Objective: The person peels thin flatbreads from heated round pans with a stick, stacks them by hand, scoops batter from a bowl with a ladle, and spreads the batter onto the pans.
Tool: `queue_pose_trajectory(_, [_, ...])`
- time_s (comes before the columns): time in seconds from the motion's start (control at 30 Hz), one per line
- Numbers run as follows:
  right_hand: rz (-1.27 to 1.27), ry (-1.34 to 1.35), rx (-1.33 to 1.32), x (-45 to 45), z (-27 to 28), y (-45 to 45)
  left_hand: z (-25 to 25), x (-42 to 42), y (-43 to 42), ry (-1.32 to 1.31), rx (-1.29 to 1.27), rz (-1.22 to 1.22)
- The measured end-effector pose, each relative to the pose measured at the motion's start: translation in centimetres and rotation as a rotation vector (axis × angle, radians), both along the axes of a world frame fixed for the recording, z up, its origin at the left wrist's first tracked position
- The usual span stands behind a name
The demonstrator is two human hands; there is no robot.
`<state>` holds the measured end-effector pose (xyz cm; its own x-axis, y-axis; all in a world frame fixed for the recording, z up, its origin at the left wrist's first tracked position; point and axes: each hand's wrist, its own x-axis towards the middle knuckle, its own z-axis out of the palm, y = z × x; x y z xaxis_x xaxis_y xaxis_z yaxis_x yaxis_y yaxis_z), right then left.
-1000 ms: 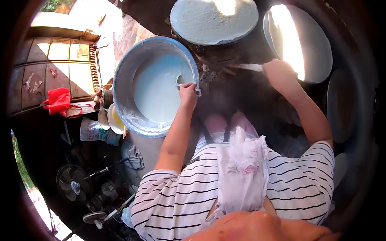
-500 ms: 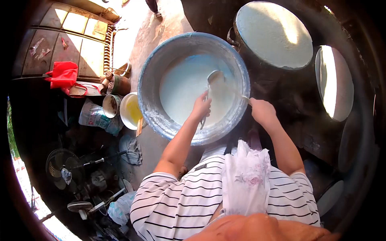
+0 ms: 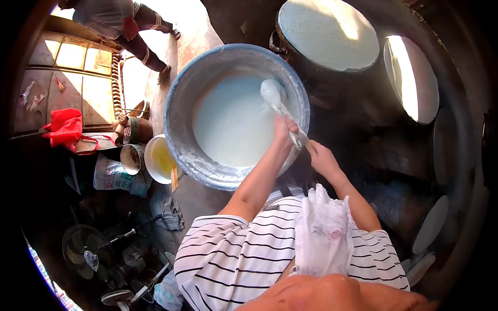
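We hold a coated ladle (image 3: 271, 93) in our left hand (image 3: 285, 129), fingers closed around its handle, above white liquid (image 3: 223, 124) in a large basin (image 3: 174, 98). Our right hand (image 3: 324, 159), just outside the rim, is closed on a pale stick (image 3: 310, 145) that slants toward the ladle.

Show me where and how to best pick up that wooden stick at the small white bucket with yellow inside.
I'd pinch the wooden stick by its lower end, coming from the side of the striped shirt. That end juts past the rim of the white bucket, away from the yellow contents, and looks slim enough for fingertips.
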<state>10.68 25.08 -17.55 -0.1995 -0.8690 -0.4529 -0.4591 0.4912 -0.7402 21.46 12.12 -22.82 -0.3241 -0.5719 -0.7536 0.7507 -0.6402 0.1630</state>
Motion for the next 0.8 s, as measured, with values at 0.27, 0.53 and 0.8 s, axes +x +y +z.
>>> queue_pose_trajectory(0.27, [-0.172, -1.216, 0.149, -4.8, 10.9, 2.0, 17.6, 1.3, 2.5, 0.806, -0.237, -0.011])
queue_pose_trajectory(0.53, [0.223, -1.37, -0.421, -4.0, 26.2, -3.9, 39.0, 5.1, 0.0, 0.959, -0.881, -0.351])
queue_pose_trajectory(0.8, [-0.089, -1.28, -0.028, -0.3, 13.6, -0.6, 26.9, 12.5, -0.1, 0.861, -0.266, -0.235])
